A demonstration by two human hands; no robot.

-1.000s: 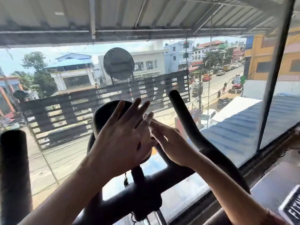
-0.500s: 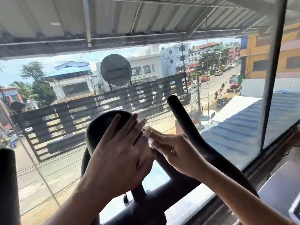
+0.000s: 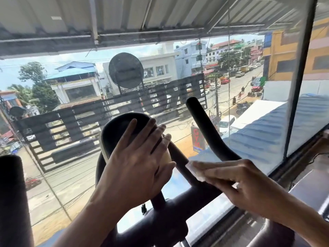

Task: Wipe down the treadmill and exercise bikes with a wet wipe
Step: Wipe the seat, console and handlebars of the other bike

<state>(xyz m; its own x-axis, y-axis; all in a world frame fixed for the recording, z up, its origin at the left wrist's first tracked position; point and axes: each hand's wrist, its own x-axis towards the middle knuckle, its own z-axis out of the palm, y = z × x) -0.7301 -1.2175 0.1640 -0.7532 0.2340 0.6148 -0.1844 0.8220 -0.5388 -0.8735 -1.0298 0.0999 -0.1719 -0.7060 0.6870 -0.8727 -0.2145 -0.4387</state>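
The console stands in the middle, above the crossbar of the exercise bike. The left hand lies flat against the console's near face. Just to its right, the wet wipe lies on a sloping bar between the console and the right handlebar, under the fingers of the right hand. The right handlebar rises behind that hand. The left handlebar stands at the far left edge. Behind everything is the window pane, with its post to the right. Outside, a slatted sign sits behind the console with a round dish above it, a roof lies at lower right, and an awning hangs overhead.
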